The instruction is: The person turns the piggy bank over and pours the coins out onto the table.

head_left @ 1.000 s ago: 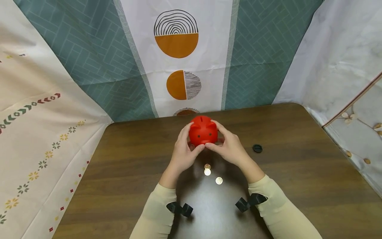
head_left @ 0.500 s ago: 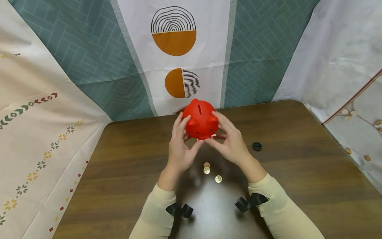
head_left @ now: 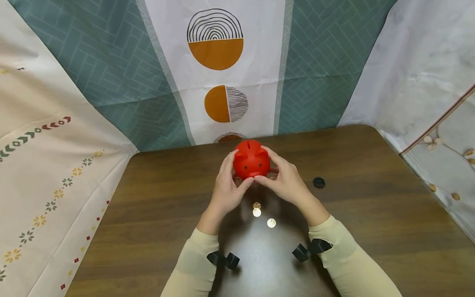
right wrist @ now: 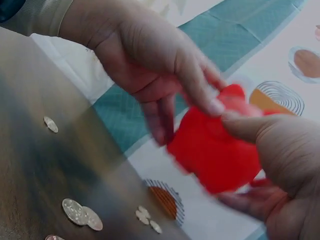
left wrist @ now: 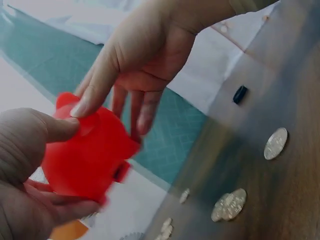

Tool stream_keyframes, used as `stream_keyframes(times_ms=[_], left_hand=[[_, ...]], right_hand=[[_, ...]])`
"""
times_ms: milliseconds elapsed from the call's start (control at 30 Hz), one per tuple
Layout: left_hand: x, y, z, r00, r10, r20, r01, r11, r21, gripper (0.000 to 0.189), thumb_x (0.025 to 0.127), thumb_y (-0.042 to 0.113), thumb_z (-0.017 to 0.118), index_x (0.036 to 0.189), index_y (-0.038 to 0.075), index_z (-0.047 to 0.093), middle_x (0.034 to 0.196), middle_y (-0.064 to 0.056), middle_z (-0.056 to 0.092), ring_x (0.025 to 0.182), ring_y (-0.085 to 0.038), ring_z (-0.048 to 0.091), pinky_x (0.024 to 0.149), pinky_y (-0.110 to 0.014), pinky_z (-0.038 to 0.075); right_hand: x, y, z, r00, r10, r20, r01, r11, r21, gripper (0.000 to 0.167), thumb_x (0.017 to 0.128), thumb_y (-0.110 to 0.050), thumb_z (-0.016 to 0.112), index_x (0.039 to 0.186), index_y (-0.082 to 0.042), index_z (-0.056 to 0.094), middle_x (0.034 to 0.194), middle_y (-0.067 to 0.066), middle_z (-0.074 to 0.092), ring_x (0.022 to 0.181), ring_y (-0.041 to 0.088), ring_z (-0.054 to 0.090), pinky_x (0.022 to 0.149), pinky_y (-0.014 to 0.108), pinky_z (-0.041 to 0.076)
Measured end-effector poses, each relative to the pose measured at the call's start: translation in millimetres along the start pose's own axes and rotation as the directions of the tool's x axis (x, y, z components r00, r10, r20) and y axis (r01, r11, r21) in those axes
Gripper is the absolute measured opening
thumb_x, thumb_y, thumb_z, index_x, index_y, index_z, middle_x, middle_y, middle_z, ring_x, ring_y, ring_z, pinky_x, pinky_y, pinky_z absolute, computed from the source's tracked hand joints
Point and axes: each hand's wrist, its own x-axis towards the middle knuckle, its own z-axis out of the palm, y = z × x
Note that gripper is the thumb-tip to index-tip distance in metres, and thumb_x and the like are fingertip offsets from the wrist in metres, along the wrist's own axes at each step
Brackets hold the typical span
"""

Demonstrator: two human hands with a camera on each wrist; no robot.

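Observation:
A red piggy bank [head_left: 251,160] is held up over the far part of the table. My left hand [head_left: 226,187] grips its left side, and my right hand [head_left: 285,181] grips the right. Both thumbs meet at the snout. In the left wrist view the bank [left wrist: 90,155] is clear of the tabletop, with a dark opening [left wrist: 120,171] on its underside. Beneath and in front of it lie gold coins: two overlapping coins [head_left: 257,212] and a single coin [head_left: 271,222]. Several smaller-looking coins [right wrist: 143,214] show farther back in the right wrist view, hidden behind the bank from the head.
A round black cap [head_left: 319,182] lies on the wooden table [head_left: 156,214] right of my right hand. Patterned cloth [head_left: 230,103] hangs behind the table's far edge, with more cloth at both sides. Black wrist cameras [head_left: 224,260] sit on both sleeves.
The piggy bank was raised and tipped with its slot toward the head camera half a second ago, and is now lower again. Coins glimpsed under it are covered again. Both hands keep their grip.

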Motion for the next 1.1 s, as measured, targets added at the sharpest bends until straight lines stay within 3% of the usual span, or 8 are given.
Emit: stream_keyframes(times_ms=[167, 267, 367, 600, 733, 900, 1000, 1100], left_hand=[[1.1, 13.4, -1.4, 0.978, 0.175, -0.112, -0.174, 0.985, 0.014, 0.079, 0.078, 0.009, 0.079, 0.144, 0.009, 0.035, 0.154, -0.013, 0.023, 0.121, -0.031, 0.053, 0.087, -0.043, 0.053], [-0.5, 8.4, 0.0, 0.998, 0.046, -0.051, -0.043, 0.997, 0.069, 0.08, 0.079, 0.014, 0.079, 0.145, 0.007, 0.035, 0.147, -0.015, 0.036, 0.105, -0.029, 0.058, 0.077, -0.037, 0.057], [-2.9, -0.4, 1.8, 0.992, -0.123, 0.03, 0.118, 0.984, 0.131, 0.082, 0.083, 0.023, 0.077, 0.149, 0.012, 0.031, 0.141, -0.011, 0.043, 0.093, -0.025, 0.057, 0.07, -0.033, 0.057], [-3.7, -0.6, 1.4, 0.988, -0.151, 0.043, 0.145, 0.981, 0.128, 0.083, 0.083, 0.027, 0.076, 0.15, 0.018, 0.028, 0.143, -0.005, 0.041, 0.093, -0.023, 0.055, 0.07, -0.033, 0.056], [-3.1, 7.0, 1.0, 1.0, -0.024, -0.02, 0.024, 1.0, 0.016, 0.08, 0.083, 0.014, 0.076, 0.148, 0.016, 0.031, 0.151, -0.008, 0.03, 0.112, -0.026, 0.056, 0.082, -0.036, 0.055], [-0.2, 18.6, -2.2, 0.976, 0.176, -0.125, -0.192, 0.972, -0.132, 0.076, 0.078, -0.004, 0.075, 0.141, 0.009, 0.034, 0.157, -0.009, 0.016, 0.131, -0.03, 0.042, 0.095, -0.045, 0.048], [-1.4, 11.6, -1.2, 0.998, 0.03, -0.053, -0.037, 0.991, -0.132, 0.076, 0.079, 0.0, 0.076, 0.142, 0.011, 0.034, 0.151, -0.009, 0.028, 0.122, -0.03, 0.049, 0.09, -0.044, 0.052], [-3.5, 2.0, 1.1, 0.986, -0.158, 0.052, 0.161, 0.985, -0.064, 0.078, 0.082, 0.008, 0.076, 0.145, 0.015, 0.031, 0.144, -0.007, 0.036, 0.116, -0.027, 0.051, 0.083, -0.04, 0.055]], right_hand=[[0.6, -6.3, -3.9, 0.97, -0.21, -0.119, 0.214, 0.977, 0.019, 0.082, 0.075, -0.015, 0.084, 0.145, -0.018, 0.042, 0.145, 0.007, 0.044, 0.114, 0.03, 0.059, 0.079, 0.042, 0.056], [0.4, 0.8, -4.0, 0.998, -0.068, 0.0, 0.068, 0.997, 0.035, 0.079, 0.079, -0.024, 0.08, 0.147, -0.02, 0.039, 0.139, 0.007, 0.05, 0.109, 0.029, 0.061, 0.079, 0.041, 0.056], [0.8, 9.9, -2.1, 0.987, 0.103, 0.122, -0.103, 0.995, -0.004, 0.078, 0.083, -0.035, 0.076, 0.149, -0.025, 0.035, 0.133, 0.006, 0.055, 0.106, 0.028, 0.062, 0.081, 0.041, 0.056], [0.1, 10.2, -1.4, 0.983, 0.132, 0.127, -0.134, 0.991, 0.004, 0.08, 0.082, -0.037, 0.076, 0.149, -0.028, 0.034, 0.135, 0.006, 0.053, 0.107, 0.03, 0.062, 0.079, 0.04, 0.056], [-1.3, 0.2, -2.6, 1.0, -0.012, 0.015, 0.012, 1.0, -0.008, 0.082, 0.079, -0.027, 0.081, 0.148, -0.029, 0.037, 0.141, 0.004, 0.048, 0.109, 0.029, 0.062, 0.079, 0.04, 0.056], [-0.9, -13.5, -2.6, 0.957, -0.253, -0.142, 0.251, 0.967, -0.028, 0.081, 0.073, -0.011, 0.085, 0.143, -0.017, 0.045, 0.148, 0.007, 0.039, 0.119, 0.03, 0.055, 0.082, 0.044, 0.055], [-1.5, -8.5, 0.0, 0.993, -0.111, -0.044, 0.112, 0.994, 0.014, 0.079, 0.077, -0.017, 0.082, 0.145, -0.019, 0.042, 0.144, 0.008, 0.045, 0.111, 0.031, 0.061, 0.079, 0.042, 0.056], [-2.8, -0.4, 2.0, 0.994, 0.078, 0.076, -0.078, 0.997, 0.007, 0.078, 0.081, -0.024, 0.078, 0.148, -0.023, 0.038, 0.14, 0.007, 0.051, 0.104, 0.032, 0.064, 0.078, 0.039, 0.057]])
